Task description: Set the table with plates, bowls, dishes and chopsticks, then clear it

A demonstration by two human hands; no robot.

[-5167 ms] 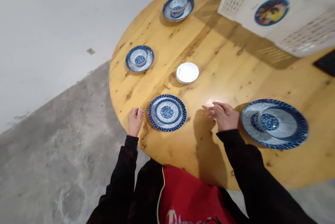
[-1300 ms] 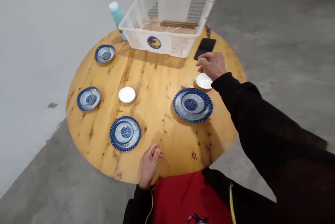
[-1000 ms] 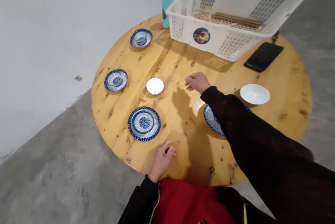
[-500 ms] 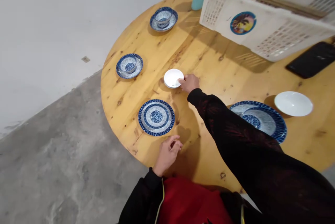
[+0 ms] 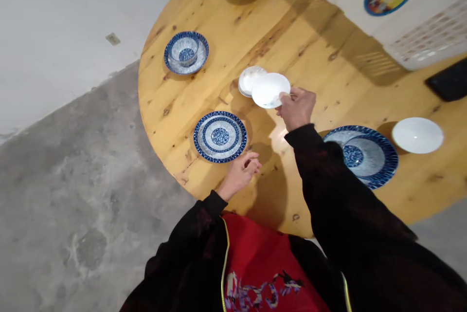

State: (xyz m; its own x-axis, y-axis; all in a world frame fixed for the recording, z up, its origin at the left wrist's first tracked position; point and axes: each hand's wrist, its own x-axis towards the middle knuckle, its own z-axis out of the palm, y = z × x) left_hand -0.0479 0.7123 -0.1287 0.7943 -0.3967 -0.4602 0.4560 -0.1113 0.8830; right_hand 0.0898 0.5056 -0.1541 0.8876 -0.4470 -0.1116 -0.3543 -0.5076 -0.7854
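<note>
Right hand (image 5: 296, 107) pinches white saucer (image 5: 269, 90) by its rim, just above second saucer (image 5: 247, 78). Thin grip, so best kept level. Left hand (image 5: 242, 172) loosely curled, empty, on surface (image 5: 310, 59).

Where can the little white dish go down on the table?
Bare table lies between the basket and the big blue plate, beside the right hand holding the little white dish. It is crowded by the other white dish and the small blue plate.

Bare table (image 5: 270, 166) between small plate (image 5: 220, 137) and large plate (image 5: 361, 155)
</note>
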